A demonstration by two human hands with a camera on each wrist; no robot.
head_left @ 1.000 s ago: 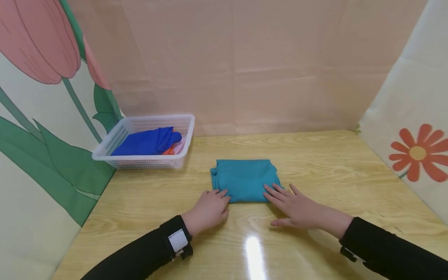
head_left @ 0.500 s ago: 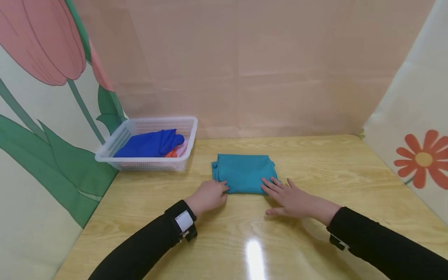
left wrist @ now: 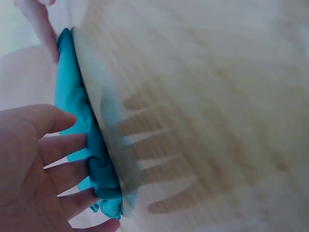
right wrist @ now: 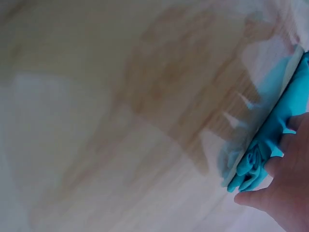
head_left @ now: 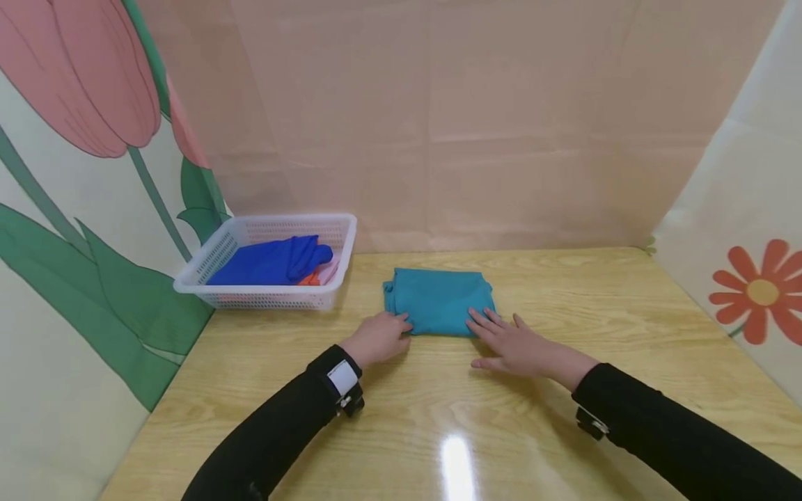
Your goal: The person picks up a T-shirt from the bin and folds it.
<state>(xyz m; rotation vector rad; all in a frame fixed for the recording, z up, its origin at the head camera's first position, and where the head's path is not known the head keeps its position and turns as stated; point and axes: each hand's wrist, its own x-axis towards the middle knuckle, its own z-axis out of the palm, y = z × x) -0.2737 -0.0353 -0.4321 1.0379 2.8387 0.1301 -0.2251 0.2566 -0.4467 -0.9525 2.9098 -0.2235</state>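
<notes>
A teal cloth [head_left: 441, 300], folded into a neat rectangle, lies flat on the wooden table. My left hand [head_left: 379, 337] is at its near left corner, fingertips touching the edge. In the left wrist view, that hand's fingers [left wrist: 67, 176] are extended and spread against the cloth's side [left wrist: 79, 111]. At the near right corner, my right hand [head_left: 514, 348] rests straight, spread fingertips on the fabric, thumb apart on the near side. The right wrist view shows rolled layers of the teal cloth [right wrist: 256, 162] beside the right hand [right wrist: 294, 179].
A white perforated basket [head_left: 269, 296] stands at the back left, holding a blue cloth [head_left: 266, 261] with orange and pink fabric under it. The wooden table [head_left: 595, 292] meets a beige backdrop [head_left: 426, 125] behind. Flower-printed panels border both sides.
Both hands have pushed the teal cloth away from me, toward the back of the table. It keeps its folded shape. The basket stays put while the head view shifts slightly.
</notes>
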